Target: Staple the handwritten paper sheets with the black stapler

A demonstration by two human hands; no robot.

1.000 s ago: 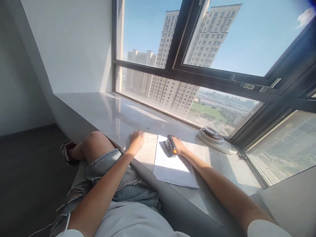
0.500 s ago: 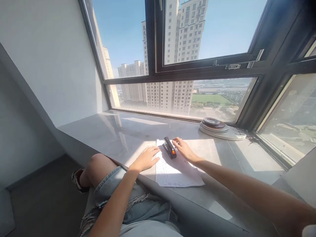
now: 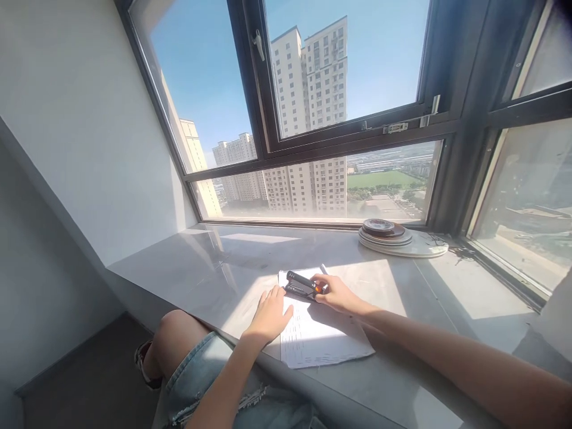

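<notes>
A black stapler (image 3: 300, 282) with an orange spot near its back end lies across the top of a few written white sheets (image 3: 313, 342). My right hand (image 3: 339, 294) grips the stapler's back end between thumb and fingers. The stapler's front end points left, towards my left hand (image 3: 269, 311). That hand rests with its fingers stretched out over the left edge of the paper, fingertips close beside the stapler. Whether they touch it I cannot tell. A thin pale stick-like thing (image 3: 324, 269) shows just beyond my right hand.
A stack of plates (image 3: 385, 237) stands on the sill at the back right, by the window frame (image 3: 313, 141). The grey sill (image 3: 196, 262) ends at a front edge beside my leg (image 3: 179, 333). A white wall (image 3: 111, 149) rises at the left.
My right hand has moved from beside the stapler to its back end and closed on it. The stapler has turned so its front points left. The view has tilted.
</notes>
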